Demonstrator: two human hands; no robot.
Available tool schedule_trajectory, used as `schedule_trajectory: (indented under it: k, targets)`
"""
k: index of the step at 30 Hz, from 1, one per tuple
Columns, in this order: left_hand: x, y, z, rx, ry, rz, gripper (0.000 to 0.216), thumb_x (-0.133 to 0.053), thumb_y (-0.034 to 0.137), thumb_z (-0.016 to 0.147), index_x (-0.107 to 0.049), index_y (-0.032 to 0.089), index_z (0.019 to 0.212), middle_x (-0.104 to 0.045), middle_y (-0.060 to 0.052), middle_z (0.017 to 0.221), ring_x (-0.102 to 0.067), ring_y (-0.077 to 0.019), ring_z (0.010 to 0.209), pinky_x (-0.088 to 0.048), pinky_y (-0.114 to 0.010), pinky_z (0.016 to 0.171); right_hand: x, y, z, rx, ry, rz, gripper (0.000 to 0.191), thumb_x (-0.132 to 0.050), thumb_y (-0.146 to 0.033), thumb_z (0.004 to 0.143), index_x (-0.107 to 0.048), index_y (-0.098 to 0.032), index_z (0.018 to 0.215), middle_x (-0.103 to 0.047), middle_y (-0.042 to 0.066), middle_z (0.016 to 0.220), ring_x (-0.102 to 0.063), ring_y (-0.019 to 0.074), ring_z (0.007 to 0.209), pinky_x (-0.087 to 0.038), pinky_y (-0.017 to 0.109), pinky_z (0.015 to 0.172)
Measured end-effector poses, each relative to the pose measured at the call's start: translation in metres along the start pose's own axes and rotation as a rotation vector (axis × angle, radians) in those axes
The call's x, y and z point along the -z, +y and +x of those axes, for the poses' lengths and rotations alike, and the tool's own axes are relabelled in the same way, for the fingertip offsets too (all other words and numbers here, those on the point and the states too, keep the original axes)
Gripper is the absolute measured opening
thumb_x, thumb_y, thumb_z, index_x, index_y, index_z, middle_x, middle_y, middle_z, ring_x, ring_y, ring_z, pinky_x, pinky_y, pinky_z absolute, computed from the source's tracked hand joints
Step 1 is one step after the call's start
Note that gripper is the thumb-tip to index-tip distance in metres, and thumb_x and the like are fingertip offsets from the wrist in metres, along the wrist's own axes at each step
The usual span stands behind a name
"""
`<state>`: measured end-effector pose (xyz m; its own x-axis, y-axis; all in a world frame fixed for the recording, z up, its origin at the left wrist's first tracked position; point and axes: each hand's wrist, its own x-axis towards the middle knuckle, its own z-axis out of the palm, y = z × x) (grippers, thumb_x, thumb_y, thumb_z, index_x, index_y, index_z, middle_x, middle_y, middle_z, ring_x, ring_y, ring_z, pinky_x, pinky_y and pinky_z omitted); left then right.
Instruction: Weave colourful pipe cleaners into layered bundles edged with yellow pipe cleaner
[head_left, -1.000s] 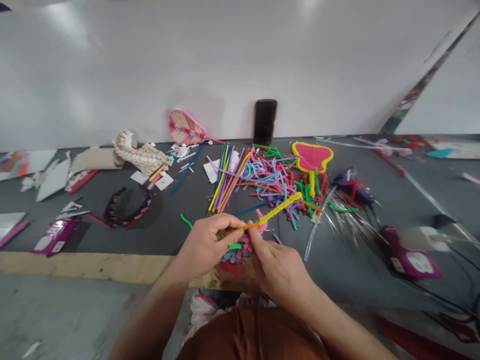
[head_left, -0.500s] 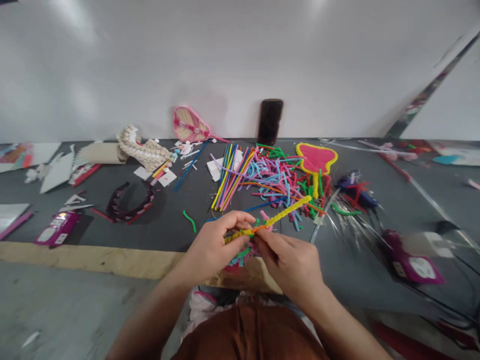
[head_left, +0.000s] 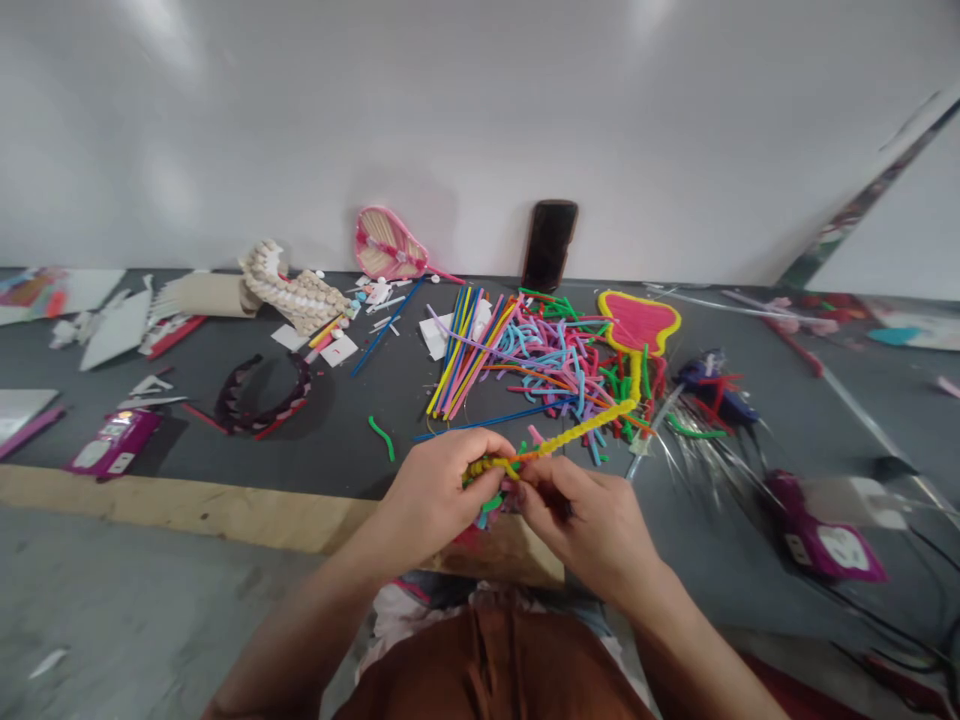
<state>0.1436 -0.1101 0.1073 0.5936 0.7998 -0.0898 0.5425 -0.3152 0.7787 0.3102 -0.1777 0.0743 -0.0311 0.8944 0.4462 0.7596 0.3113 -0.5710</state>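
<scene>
A long yellow pipe cleaner strip, twisted or braided with an orange stretch, slants from my hands up to the right. My left hand is closed round its lower end, thumb and fingers pinching it. Close beside it, my right hand is closed with fingertips pinched at the strip near the orange stretch, where a short yellow end sticks out. Under the fingers lie short green, pink and blue pipe cleaner pieces, partly hidden. The strip's far end reaches the handle of a pink, yellow-edged fan shape.
Behind my hands lie a pile of cut pipe cleaners and a bundle of long straight ones. A phone leans on the wall. At left are a dark headband and purple device; another purple device is at right.
My view has shifted slightly. The right fingertips have shifted along the strip, and a short yellow end now shows beside them. My left hand keeps its hold.
</scene>
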Motion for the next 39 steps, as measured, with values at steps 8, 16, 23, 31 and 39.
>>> schedule_trajectory:
  k: [8, 16, 23, 31, 39]
  targets:
    - [-0.001, -0.002, 0.002, -0.068, 0.006, 0.050, 0.011, -0.056, 0.021, 0.088, -0.066, 0.021, 0.093, -0.072, 0.003, 0.092, -0.065, -0.0126, 0.086, -0.044, -0.021, 0.076, 0.010, 0.003, 0.010, 0.120, 0.025, -0.214, 0.029, -0.041, -0.025, 0.098, -0.063, -0.019, 0.082, -0.073, 0.001, 0.069, -0.066, 0.0106, 0.053, -0.039, 0.020, 0.048]
    - [-0.002, 0.000, 0.001, -0.080, -0.005, 0.041, 0.013, -0.057, 0.015, 0.084, -0.064, 0.021, 0.094, -0.071, 0.003, 0.092, -0.065, -0.0131, 0.087, -0.045, -0.022, 0.077, 0.007, -0.004, 0.017, 0.093, 0.073, -0.275, 0.030, -0.037, -0.026, 0.099, -0.062, -0.019, 0.084, -0.074, 0.001, 0.072, -0.067, 0.0103, 0.054, -0.036, 0.022, 0.045]
    - [-0.001, -0.004, 0.001, -0.204, 0.010, 0.097, 0.014, -0.055, 0.012, 0.086, -0.064, 0.021, 0.091, -0.071, 0.003, 0.090, -0.065, -0.0122, 0.085, -0.046, -0.022, 0.078, 0.003, -0.002, 0.021, 0.016, 0.066, -0.260, 0.025, -0.042, -0.027, 0.097, -0.064, -0.018, 0.090, -0.074, 0.001, 0.075, -0.068, 0.0119, 0.057, -0.036, 0.022, 0.046]
    - [0.001, -0.009, 0.000, -0.137, 0.072, 0.075, 0.017, -0.057, 0.023, 0.088, -0.071, 0.024, 0.097, -0.075, 0.001, 0.092, -0.068, -0.0144, 0.083, -0.051, -0.023, 0.077, 0.004, 0.001, 0.016, -0.007, 0.105, -0.021, 0.021, -0.045, -0.022, 0.095, -0.060, -0.016, 0.108, -0.075, 0.005, 0.086, -0.070, 0.0124, 0.066, -0.049, 0.019, 0.057]
    - [0.002, -0.012, 0.001, -0.063, 0.107, 0.053, 0.021, -0.061, 0.025, 0.086, -0.072, 0.024, 0.104, -0.075, -0.002, 0.099, -0.070, -0.0164, 0.088, -0.053, -0.025, 0.082, -0.008, 0.009, -0.010, 0.056, -0.026, 0.060, 0.030, -0.043, -0.013, 0.090, -0.062, -0.014, 0.113, -0.074, 0.008, 0.083, -0.070, 0.0142, 0.066, -0.053, 0.020, 0.058]
